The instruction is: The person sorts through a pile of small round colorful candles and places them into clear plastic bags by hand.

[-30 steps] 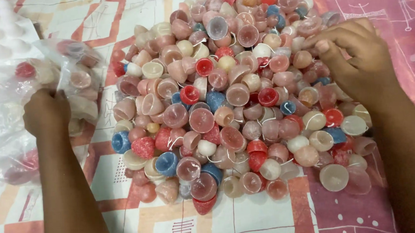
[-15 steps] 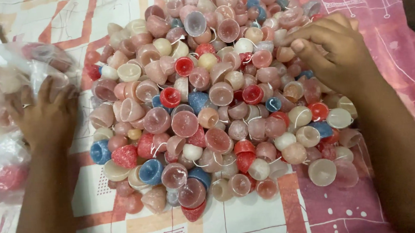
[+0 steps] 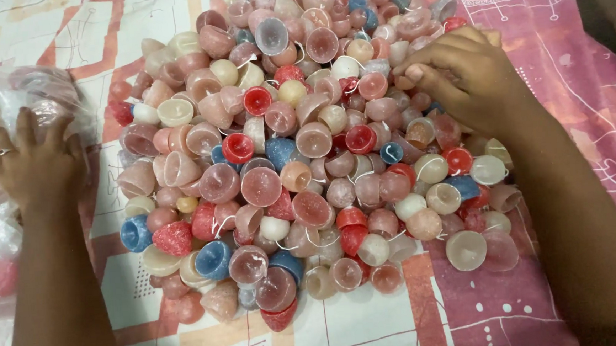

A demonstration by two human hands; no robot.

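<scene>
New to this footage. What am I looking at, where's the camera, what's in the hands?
There is no machine here: a person works with two bare hands, and the one picture comes from a camera worn on the head, looking down at them.

In the middle lies a big heap of small wax candles, cup-shaped, mostly pink, with some red, blue and cream ones; thin white wicks show on several. They lie on a patterned cloth, pink on the right, cream with orange lines on the left.

The left hand, with a ring on one finger, rests with fingers spread on a clear plastic bag that holds more candles. The right hand is curled over the upper right edge of the heap, fingertips among the candles; whether it has one pinched cannot be told.
</scene>
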